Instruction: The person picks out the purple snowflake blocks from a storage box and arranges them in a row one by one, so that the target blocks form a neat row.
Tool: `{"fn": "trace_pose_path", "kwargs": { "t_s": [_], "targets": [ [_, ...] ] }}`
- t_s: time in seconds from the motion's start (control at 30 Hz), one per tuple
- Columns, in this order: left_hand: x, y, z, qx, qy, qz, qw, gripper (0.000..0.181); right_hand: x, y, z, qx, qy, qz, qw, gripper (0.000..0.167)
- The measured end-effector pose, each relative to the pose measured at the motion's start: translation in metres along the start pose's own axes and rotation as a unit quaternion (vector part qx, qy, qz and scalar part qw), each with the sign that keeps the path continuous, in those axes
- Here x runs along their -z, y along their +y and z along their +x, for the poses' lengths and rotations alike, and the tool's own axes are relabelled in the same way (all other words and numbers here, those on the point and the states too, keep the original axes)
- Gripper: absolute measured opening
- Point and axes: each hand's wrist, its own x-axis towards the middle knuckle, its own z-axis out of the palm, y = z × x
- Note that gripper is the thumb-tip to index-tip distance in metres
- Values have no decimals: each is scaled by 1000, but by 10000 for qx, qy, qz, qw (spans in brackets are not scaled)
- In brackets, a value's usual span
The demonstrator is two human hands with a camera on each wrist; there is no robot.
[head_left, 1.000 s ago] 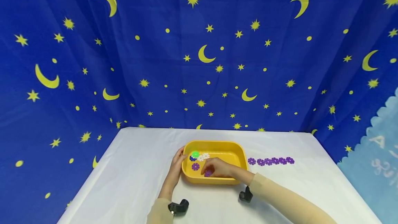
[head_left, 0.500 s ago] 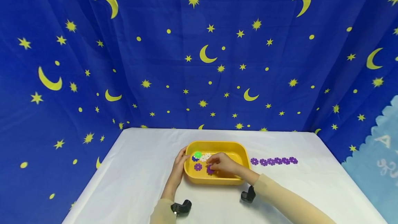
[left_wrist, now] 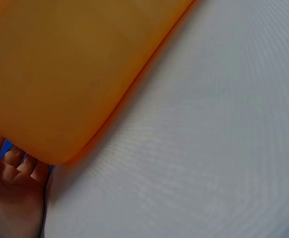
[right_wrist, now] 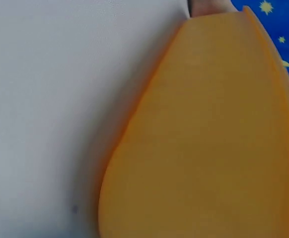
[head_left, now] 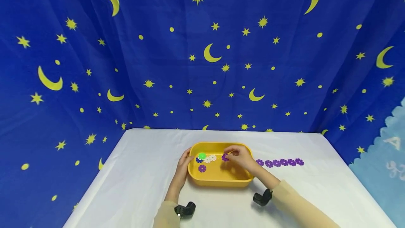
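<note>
My left hand (head_left: 181, 167) grips the left end of a yellow plastic tub (head_left: 218, 183), thumb at the rim and fingers along the outside. In the left wrist view, its fingers (left_wrist: 28, 161) lie against the tub's outer wall (left_wrist: 75, 74). Above the right part of the tub, my right hand (head_left: 243, 159) pinches a purple snowflake-shaped disc (head_left: 225, 157). Another purple disc (head_left: 202, 168) lies inside, with white discs (head_left: 210, 158), a green disc (head_left: 201, 156) and a partly covered blue disc (head_left: 198, 160) behind it. The right wrist view hides the right hand.
Right of the tub, several purple discs (head_left: 284, 162) lie in a row on the white-covered table (head_left: 133, 185); the nearest is close to the right wrist. A blue curtain (head_left: 177, 62) with yellow moons and stars hangs behind and at the sides.
My right hand has picked the purple disc off the tub's floor and carried it up and to the right. The left hand stays on the tub.
</note>
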Motion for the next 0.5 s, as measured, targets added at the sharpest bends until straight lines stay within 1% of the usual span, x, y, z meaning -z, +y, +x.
{"fn": "trace_pose_path", "kwargs": {
  "t_s": [0.07, 0.3, 0.5],
  "targets": [
    [0, 0, 0, -36, -13, 29, 10000, 51, 7, -1, -3, -86, 127, 32, 9999, 25],
    [0, 1, -1, -11, -54, 28, 10000, 51, 31, -3, -15, -345, 613, 83, 9975, 24],
    [0, 1, 0, -32, -59, -14, 10000, 51, 52, -2, -23, -451, 995, 62, 9940, 26]
  ]
}}
